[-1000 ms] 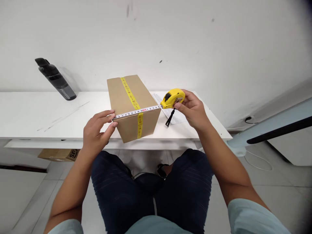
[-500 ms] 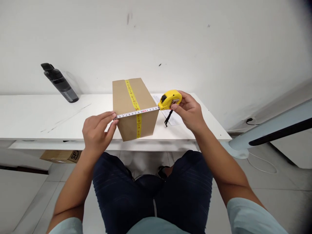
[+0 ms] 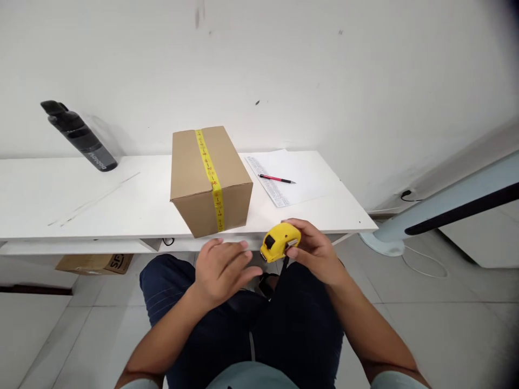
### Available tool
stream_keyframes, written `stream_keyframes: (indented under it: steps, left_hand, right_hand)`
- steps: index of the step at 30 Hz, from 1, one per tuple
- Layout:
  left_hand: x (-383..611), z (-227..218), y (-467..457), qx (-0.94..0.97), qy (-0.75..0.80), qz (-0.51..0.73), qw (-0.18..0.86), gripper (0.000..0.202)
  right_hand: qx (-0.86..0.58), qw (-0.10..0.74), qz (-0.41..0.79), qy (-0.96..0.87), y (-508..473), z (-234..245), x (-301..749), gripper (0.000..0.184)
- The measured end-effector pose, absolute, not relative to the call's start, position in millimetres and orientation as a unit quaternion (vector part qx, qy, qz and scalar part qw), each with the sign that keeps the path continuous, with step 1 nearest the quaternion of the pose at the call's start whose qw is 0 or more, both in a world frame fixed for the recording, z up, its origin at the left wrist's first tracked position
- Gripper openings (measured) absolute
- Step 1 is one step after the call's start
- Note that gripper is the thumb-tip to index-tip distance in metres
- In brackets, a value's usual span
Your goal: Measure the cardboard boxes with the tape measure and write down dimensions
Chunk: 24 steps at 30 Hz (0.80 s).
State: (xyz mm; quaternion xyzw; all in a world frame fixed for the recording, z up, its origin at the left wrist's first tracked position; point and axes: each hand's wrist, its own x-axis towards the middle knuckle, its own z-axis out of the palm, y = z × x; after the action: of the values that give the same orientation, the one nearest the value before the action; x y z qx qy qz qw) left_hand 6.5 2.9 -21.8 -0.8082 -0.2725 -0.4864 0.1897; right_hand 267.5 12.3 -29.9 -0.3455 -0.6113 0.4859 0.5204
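Head view: right hand [image 3: 320, 256] is clasping the retracted tape [image 3: 279, 241], left hand [image 3: 219, 274] hovering empty, sealed box [image 3: 187, 166] sitting at desk's front edge [image 3: 121, 236], pen [image 3: 278, 179] unheld.

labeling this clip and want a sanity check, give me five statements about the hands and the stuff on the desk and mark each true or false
1. The right hand holds the yellow tape measure. True.
2. The left hand grips the cardboard box. False: the left hand is open and holds nothing visible.
3. A red and black pen lies on the sheet of paper. True.
4. The black water bottle is to the right of the cardboard box. False: it is to the left.
5. Printed yellow packing tape runs over the cardboard box's top and front. True.
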Motion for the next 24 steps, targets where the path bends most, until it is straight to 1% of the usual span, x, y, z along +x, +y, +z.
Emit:
stream_keyframes:
  steps: [1, 3, 5, 6, 8, 9, 10, 11, 12, 14, 15, 18, 21, 24]
  left_hand:
    - [-3, -27, 6, -0.796, -0.295, -0.491, 0.197, 0.044]
    - [-25, -32, 13, -0.750, -0.362, -0.519, 0.195, 0.060]
    - [-46, -29, 24, -0.693, -0.435, -0.555, 0.152, 0.070]
    - [-54, -24, 31, -0.671, -0.462, -0.567, 0.123, 0.075]
    - [-64, -8, 45, -0.655, -0.485, -0.574, 0.079, 0.084]
    - [-66, 3, 53, -0.664, -0.484, -0.566, 0.070, 0.085]
    - [-67, 13, 60, -0.681, -0.477, -0.551, 0.066, 0.083]
    - [-66, 23, 67, -0.703, -0.470, -0.531, 0.060, 0.075]
    - [-64, 32, 72, -0.725, -0.461, -0.509, 0.051, 0.062]
    - [-60, 41, 77, -0.744, -0.450, -0.493, 0.038, 0.040]
    - [-57, 41, 76, -0.740, -0.445, -0.503, 0.041, 0.035]
    - [-52, 30, 66, -0.710, -0.414, -0.563, 0.087, 0.033]
    - [-55, 12, 52, -0.688, -0.368, -0.611, 0.136, 0.035]
    - [-61, -3, 46, -0.616, -0.378, -0.678, 0.138, 0.030]
  right_hand:
    - [-0.337, 0.500, 0.524, -0.601, 19, -35, 267, 0.064]
    - [-0.312, 0.454, 0.592, -0.589, 32, -48, 260, 0.091]
    - [-0.294, 0.412, 0.642, -0.575, 42, -64, 247, 0.115]
    - [-0.291, 0.398, 0.664, -0.562, 46, -72, 238, 0.123]
    - [-0.291, 0.383, 0.706, -0.520, 48, -88, 220, 0.132]
    - [-0.290, 0.378, 0.725, -0.497, 48, -95, 212, 0.136]
    - [-0.284, 0.373, 0.742, -0.478, 47, -101, 205, 0.141]
    - [-0.277, 0.370, 0.755, -0.465, 46, -106, 199, 0.145]
    - [-0.271, 0.368, 0.763, -0.457, 44, -109, 195, 0.149]
    - [-0.268, 0.377, 0.764, -0.450, 40, -109, 191, 0.153]
    - [-0.269, 0.387, 0.760, -0.448, 39, -107, 190, 0.152]
    - [-0.253, 0.401, 0.747, -0.465, 36, -91, 192, 0.148]
    - [-0.231, 0.378, 0.735, -0.513, 34, -72, 197, 0.147]
    - [-0.230, 0.375, 0.700, -0.563, 31, -58, 200, 0.143]
